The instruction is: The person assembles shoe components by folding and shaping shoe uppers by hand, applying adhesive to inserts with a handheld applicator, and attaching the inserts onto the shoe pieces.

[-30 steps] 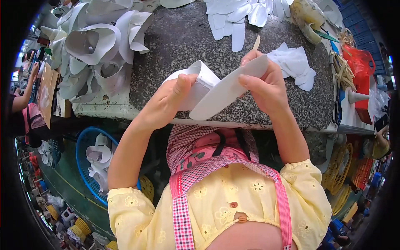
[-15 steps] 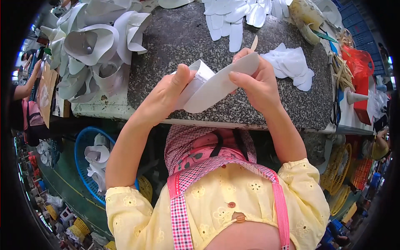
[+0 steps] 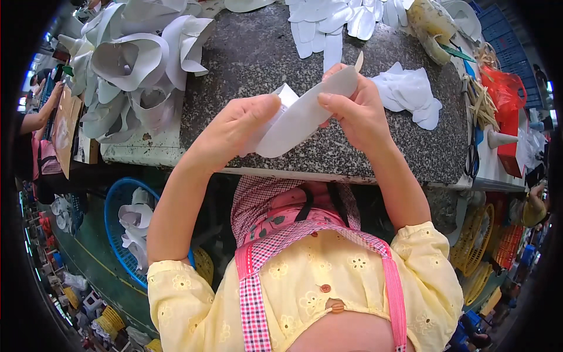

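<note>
Over the near part of the speckled tabletop (image 3: 234, 70), my left hand (image 3: 226, 132) grips a curved white shoe upper (image 3: 285, 94), thumb on its edge. My right hand (image 3: 360, 108) pinches a long, rounded white insole-shaped piece (image 3: 305, 116), thumb on its face. This piece lies slantwise in front of the upper and hides part of it. A thin pale wooden stick (image 3: 359, 62) juts up from behind my right fingers; how it is held is hidden. Beyond the right hand lies a loose pile of thin white pieces (image 3: 409, 94).
Curved white uppers (image 3: 126, 61) heap at the table's left. White insole-shaped pieces (image 3: 319, 17) spread along the far side. At right are a cloudy yellowish container (image 3: 431, 29), wooden sticks (image 3: 481, 102), and a red bag (image 3: 501, 88). A blue basket (image 3: 114, 234) stands below left.
My left hand has turned, its thumb now lower along the upper. The insole-shaped piece has shifted slightly left and down with my right hand. Piles on the table look the same.
</note>
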